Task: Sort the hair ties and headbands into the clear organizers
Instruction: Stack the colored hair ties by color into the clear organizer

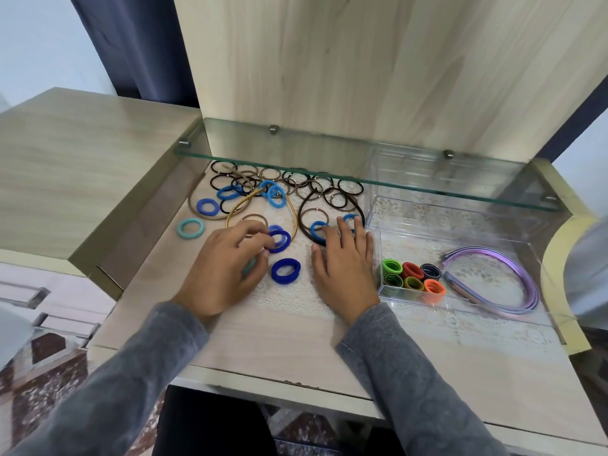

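**Blue tie pinched, with a headband in the way**

We're over the desk (263,350) now. The left hand (227,261) has its fingers (255,228) curled in and clamped on a dark blue hair tie (279,240), low over the lace mat (289,301). There may be a teal tie tucked under that palm, but we can't tell. The right hand (343,268) lies flat with its fingers (342,229) straight and apart, tips touching a mid-blue tie (314,227).

Most of the job is ahead of us, we'd say. Thin black and brown ties (296,187) are heaped at the back under the glass shelf (329,166). The clear organizers (427,236) on the right hold only a cluster of bright ties (413,278) and the purple headbands (533,297).

Here's the danger. The pinched tie sits right at the open mouth of the gold headband (293,215), so a quick lift could hook that band and drag it through the pile. The right fingertips lie over the rim of the dark brown headband (301,218), and any weight there may tip or flick it. A stretchy tie can also slip from a light pinch. Another dark blue tie (285,269) lies loose between the hands, where a sweeping sleeve could knock it off the mat.
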